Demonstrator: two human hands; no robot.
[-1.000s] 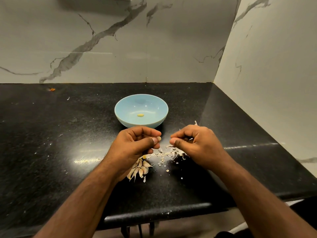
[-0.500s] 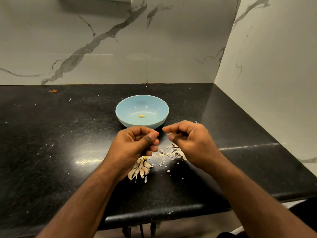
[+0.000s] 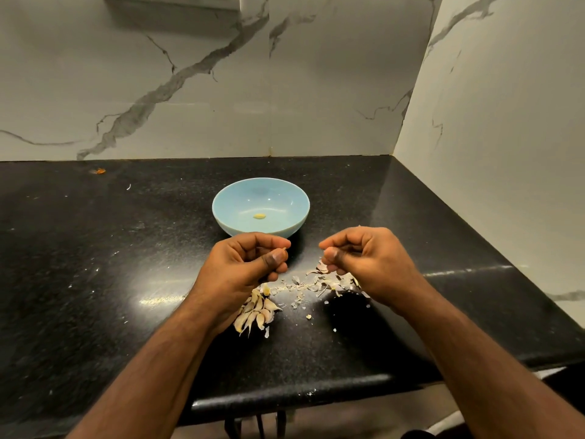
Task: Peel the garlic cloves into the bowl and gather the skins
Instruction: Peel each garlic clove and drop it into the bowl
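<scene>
A light blue bowl stands on the black counter with one peeled garlic clove inside. Just in front of it, my left hand is curled, thumb and forefinger pinching a small garlic clove that is mostly hidden. My right hand is curled a hand's width to the right, its fingertips pinched on a bit of garlic skin. A pile of unpeeled cloves lies under my left wrist. Loose skins are scattered between and below the hands.
The black counter ends at a front edge close to me. Marble walls close off the back and the right side. Small crumbs and an orange scrap lie at the far left.
My hands were close together half a second ago; they have pulled apart, the right hand moving right with a bit of skin. The bowl and piles stayed put.
</scene>
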